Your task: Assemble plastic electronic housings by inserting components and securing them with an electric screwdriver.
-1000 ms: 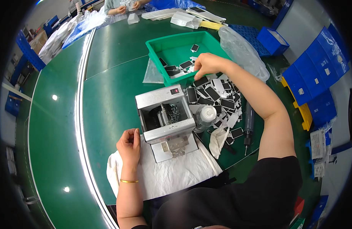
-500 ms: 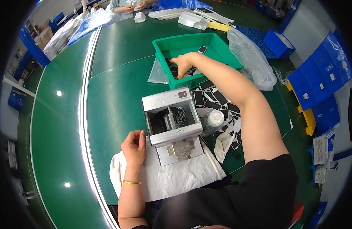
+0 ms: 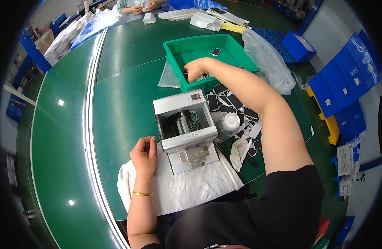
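Note:
My right hand reaches down into the near left corner of a green plastic bin. Its fingers are bent together at dark flat pieces there, and the tips are hidden. One small white-edged rectangle with a dark face lies apart on the bin floor. My left hand rests with curled fingers, thumb against the forefinger, at the left side of a silver box-shaped machine; nothing shows in it. The machine has a red-lit display and an open chamber with a heap of tiny shiny dark parts. Under it lies white cloth.
Several dark-faced rectangular pieces lie piled right of the machine, beside a clear bottle and crumpled cloth. A clear plastic bag hangs by the bin. Across the green table, another person's hands work near papers. Blue bins stand right.
My right hand has sunk a little lower in the bin, its fingers more drawn in and hidden. The whole view has shifted slightly; my left hand stays beside the machine.

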Available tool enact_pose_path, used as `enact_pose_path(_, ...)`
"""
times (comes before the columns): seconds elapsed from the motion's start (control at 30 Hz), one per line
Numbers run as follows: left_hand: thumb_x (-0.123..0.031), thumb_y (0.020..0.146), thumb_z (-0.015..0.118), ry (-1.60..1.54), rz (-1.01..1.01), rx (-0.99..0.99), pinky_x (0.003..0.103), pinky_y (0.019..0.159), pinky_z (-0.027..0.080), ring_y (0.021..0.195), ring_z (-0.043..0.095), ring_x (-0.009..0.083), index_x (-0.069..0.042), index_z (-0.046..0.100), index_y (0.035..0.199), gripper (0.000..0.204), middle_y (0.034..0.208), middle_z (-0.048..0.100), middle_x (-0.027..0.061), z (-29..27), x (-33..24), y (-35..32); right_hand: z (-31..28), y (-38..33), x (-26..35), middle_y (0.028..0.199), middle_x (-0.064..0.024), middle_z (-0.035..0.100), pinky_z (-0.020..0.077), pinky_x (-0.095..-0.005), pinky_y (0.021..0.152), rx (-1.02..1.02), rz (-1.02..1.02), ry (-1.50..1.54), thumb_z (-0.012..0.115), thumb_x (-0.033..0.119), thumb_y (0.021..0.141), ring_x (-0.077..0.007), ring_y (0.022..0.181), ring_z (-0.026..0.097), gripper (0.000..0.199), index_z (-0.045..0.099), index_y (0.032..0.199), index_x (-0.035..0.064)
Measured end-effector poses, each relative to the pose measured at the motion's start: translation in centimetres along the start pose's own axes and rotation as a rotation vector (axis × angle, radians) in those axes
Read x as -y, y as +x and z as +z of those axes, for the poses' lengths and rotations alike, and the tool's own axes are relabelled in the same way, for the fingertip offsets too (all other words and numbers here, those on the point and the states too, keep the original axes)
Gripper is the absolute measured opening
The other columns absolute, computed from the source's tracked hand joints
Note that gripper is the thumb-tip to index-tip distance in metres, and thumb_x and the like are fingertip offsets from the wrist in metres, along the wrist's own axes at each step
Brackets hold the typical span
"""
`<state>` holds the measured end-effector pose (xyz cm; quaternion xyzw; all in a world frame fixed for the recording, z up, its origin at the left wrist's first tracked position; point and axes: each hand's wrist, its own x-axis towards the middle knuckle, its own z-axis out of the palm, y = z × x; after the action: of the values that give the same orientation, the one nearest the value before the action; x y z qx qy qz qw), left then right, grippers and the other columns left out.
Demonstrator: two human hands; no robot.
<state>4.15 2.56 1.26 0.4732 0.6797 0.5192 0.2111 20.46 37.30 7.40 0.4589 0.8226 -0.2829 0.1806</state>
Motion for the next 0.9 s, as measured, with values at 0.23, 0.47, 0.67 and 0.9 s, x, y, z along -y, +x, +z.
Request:
enact_pose_path(0.23, -0.008, 0.095, 0.066, 0.026, 0.040, -0.015, 0.020, 0.060, 0.045, 0.061, 0.052, 0.0039, 0.002, 0.065, 0.089, 0.012, 0.070, 0.062, -0.0006, 0.0, 0.0, -0.1, -1.2, -4.1, -2.1, 0.093, -0.0066, 0.069, 0.0526, -0.0339, 0.068, -0.149, -0.205, 0.279, 0.081, 0.016, 0.065, -0.0179, 0.080, 0.066, 0.044, 0.067, 0.104, 0.0031)
enact_pose_path(0.47, -0.009, 0.095, 0.066, 0.015, 0.024, 0.001, 0.020, 0.060, 0.044, 0.061, 0.050, 0.0041, 0.002, 0.064, 0.088, 0.013, 0.069, 0.060, -0.0011, -0.2, 0.1, -0.3, -4.0, -14.1, -6.5, 0.095, -0.0061, 0.070, 0.0547, -0.0298, 0.070, -0.163, -0.222, 0.508, 0.083, 0.015, 0.067, -0.0140, 0.081, 0.066, 0.046, 0.065, 0.108, 0.0060)
enact_pose_path(0.67, -0.007, 0.095, 0.065, 0.012, 0.023, 0.021, 0.020, 0.060, 0.043, 0.063, 0.050, 0.0039, 0.003, 0.065, 0.092, 0.010, 0.071, 0.060, -0.0016, 0.3, 0.1, 0.0, -0.1, -16.8, -9.0, 0.104, -0.0082, 0.071, 0.0531, -0.0328, 0.076, -0.147, -0.136, 0.001, 0.089, 0.027, 0.061, -0.0175, 0.092, 0.066, 0.067, 0.064, 0.120, 0.0069)
enact_pose_path(0.9, -0.006, 0.093, 0.065, 0.037, 0.019, -0.014, 0.020, 0.060, 0.044, 0.062, 0.050, 0.0040, 0.003, 0.065, 0.091, 0.009, 0.070, 0.060, -0.0014, -0.1, 0.4, -0.1, -3.7, -17.2, -8.7, 0.103, -0.0086, 0.071, 0.0554, -0.0319, 0.070, -0.145, 0.008, 0.312, 0.079, 0.034, 0.079, -0.0192, 0.096, 0.066, 0.051, 0.068, 0.121, 0.0082)
